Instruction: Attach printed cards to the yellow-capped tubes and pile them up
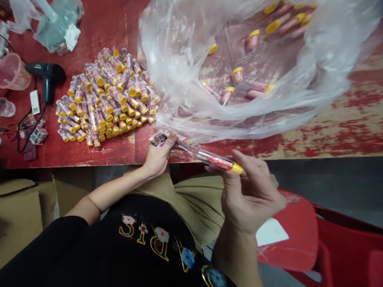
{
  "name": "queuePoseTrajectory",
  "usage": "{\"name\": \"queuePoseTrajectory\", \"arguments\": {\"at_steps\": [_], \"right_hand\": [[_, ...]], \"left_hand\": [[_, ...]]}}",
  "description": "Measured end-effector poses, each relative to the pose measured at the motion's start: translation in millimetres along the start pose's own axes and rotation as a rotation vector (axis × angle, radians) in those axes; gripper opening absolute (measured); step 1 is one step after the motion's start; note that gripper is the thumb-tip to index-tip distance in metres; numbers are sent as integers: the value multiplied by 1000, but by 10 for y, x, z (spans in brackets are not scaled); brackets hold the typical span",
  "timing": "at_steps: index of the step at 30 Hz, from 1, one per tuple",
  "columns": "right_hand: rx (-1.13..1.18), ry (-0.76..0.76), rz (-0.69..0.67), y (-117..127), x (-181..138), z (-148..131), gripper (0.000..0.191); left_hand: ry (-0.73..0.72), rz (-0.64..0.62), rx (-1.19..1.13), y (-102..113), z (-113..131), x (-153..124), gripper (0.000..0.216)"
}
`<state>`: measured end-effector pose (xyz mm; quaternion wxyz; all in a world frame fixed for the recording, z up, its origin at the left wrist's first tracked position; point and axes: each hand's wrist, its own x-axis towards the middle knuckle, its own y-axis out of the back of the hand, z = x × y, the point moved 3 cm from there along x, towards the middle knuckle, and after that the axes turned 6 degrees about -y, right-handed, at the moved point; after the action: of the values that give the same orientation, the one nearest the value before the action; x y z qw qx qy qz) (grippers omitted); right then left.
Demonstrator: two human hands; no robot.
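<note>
My left hand (157, 157) pinches a printed clear plastic sleeve (187, 142) between thumb and fingers, just over the table's near edge. In my right hand (251, 189), thumb and fingers grip the yellow-capped end of a clear tube (214, 158) with red and white contents. The tube slants up to the left, its far end meeting the sleeve's opening; I cannot tell how far it is inside. Beyond my left hand lies a large pile of labelled, yellow-capped tubes (104, 99). Behind my right hand, a big clear plastic bag (179, 79) holds several tubes (227, 95) with yellow caps.
A dark heat gun (48, 77) with a cord lies left of the pile, near a pink basket (14, 71). Small printed packets (38, 134) and red-handled scissors (10, 131) are at the far left. A red chair (296, 235) stands at the lower right, cardboard boxes (20, 219) lower left.
</note>
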<state>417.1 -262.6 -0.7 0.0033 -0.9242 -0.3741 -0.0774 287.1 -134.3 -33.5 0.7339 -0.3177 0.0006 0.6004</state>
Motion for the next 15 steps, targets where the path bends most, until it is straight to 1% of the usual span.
{"name": "queuePoseTrajectory", "arguments": {"at_steps": [5, 8, 12, 15], "right_hand": [[-29, 3, 7, 26, 11, -27, 36], [6, -45, 0, 56, 12, 1, 35], [88, -131, -72, 80, 9, 28, 28], [79, -133, -122, 113, 4, -8, 29]], "left_hand": [[-63, -52, 45, 39, -28, 21, 64], [-97, -112, 108, 75, -50, 44, 60], [-84, -173, 111, 82, -29, 76, 57], [-47, -204, 101, 67, 1, 93, 57]]}}
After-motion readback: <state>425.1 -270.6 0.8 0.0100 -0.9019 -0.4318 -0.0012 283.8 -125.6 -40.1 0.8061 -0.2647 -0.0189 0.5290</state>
